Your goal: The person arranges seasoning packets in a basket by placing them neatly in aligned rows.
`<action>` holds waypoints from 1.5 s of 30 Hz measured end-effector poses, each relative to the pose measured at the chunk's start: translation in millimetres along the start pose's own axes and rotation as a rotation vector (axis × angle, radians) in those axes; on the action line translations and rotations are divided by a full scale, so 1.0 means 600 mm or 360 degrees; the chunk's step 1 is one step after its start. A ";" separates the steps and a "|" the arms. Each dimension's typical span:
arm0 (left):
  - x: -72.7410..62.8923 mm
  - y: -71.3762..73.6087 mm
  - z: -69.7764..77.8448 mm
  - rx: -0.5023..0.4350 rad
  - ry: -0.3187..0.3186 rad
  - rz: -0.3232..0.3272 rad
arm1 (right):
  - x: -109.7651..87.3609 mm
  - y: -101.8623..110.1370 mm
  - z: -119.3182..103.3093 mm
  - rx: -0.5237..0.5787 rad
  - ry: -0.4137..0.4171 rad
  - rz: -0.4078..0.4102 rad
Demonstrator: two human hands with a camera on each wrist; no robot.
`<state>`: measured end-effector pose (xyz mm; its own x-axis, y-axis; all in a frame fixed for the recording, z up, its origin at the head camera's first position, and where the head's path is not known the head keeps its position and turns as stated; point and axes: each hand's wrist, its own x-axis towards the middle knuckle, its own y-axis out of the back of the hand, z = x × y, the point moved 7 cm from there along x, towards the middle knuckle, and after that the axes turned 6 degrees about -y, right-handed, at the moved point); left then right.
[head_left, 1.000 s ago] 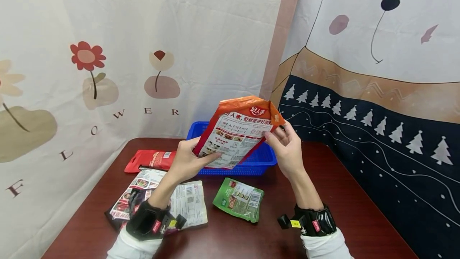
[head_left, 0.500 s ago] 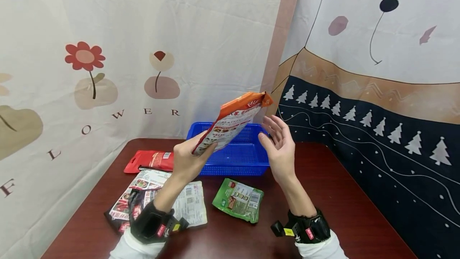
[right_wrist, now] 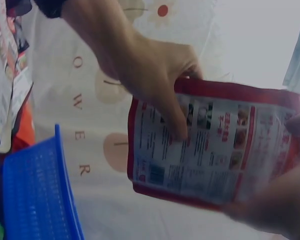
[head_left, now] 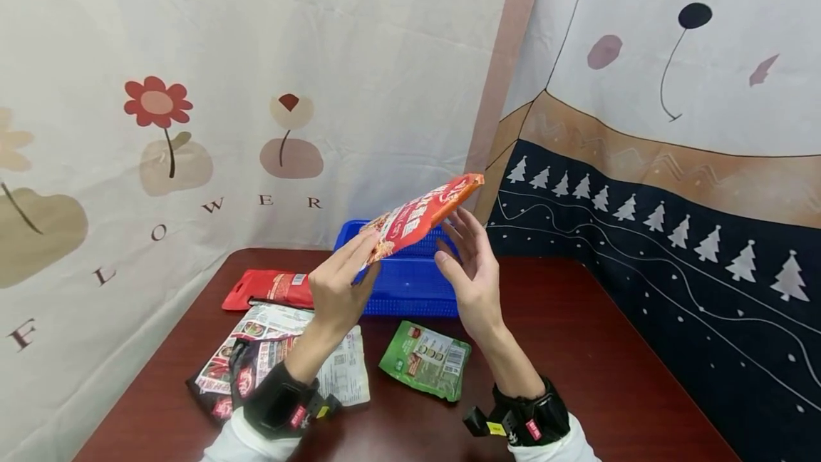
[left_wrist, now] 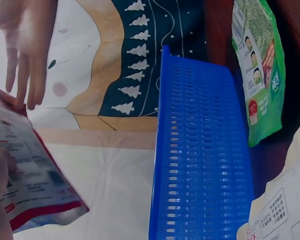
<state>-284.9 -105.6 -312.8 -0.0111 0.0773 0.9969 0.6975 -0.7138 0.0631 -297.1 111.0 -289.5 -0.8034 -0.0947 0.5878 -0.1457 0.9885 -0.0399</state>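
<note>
A red-and-orange food pouch (head_left: 413,219) is held up tilted over the blue basket (head_left: 410,298). My left hand (head_left: 340,284) pinches its near end, fingers on the printed front and thumb on the white-labelled back, as the right wrist view shows. Close by the pouch's far end is my right hand (head_left: 471,269), its fingers extended and thumb apart. In the left wrist view that right hand (left_wrist: 27,55) hangs with loose, straight fingers right at the pouch's edge. The pouch's back (right_wrist: 205,145) carries small print and little pictures.
Before the basket lies a green pouch (head_left: 426,361) on the dark red-brown table (head_left: 577,376). A red packet (head_left: 269,289) lies at the left, with several black-and-white printed packets (head_left: 224,362) nearer, partly behind my left forearm. Printed cloths (head_left: 398,77) hang behind.
My right hand has let go of the pouch's upper corner and moved left to beneath its far end. My left hand has turned the pouch so its red front faces up.
</note>
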 end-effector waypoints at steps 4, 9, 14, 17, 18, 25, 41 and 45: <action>0.000 0.002 0.010 0.0106 -0.0115 0.0072 | -0.003 -0.015 0.000 0.0072 -0.0016 -0.0050; 0.004 0.001 0.024 0.0258 -0.0283 0.0146 | -0.007 -0.030 -0.005 0.0207 -0.0030 -0.0083; 0.004 -0.003 0.039 0.0389 -0.0420 0.0183 | -0.012 -0.035 -0.002 0.0382 -0.0202 0.0018; 0.001 -0.009 0.049 0.0467 -0.0494 0.0176 | -0.013 -0.035 0.002 0.0504 -0.0312 0.0125; 0.000 -0.012 0.053 0.0490 -0.0513 0.0172 | -0.013 -0.034 0.004 0.0535 -0.0332 0.0153; -0.012 -0.029 0.070 0.0591 -0.0562 0.0127 | -0.010 -0.025 0.017 0.0619 -0.0341 0.0278; -0.029 -0.046 0.078 0.0631 -0.0557 0.0074 | -0.008 -0.004 0.035 0.0564 -0.0438 0.0574; -0.029 -0.046 0.079 0.0623 -0.0574 0.0083 | -0.007 -0.002 0.034 0.0564 -0.0418 0.0612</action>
<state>-269.8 -54.1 -334.0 0.2297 0.3325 0.9147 0.9065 -0.4152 -0.0767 -305.4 107.5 -308.3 -0.9465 0.1924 0.2592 0.0368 0.8621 -0.5055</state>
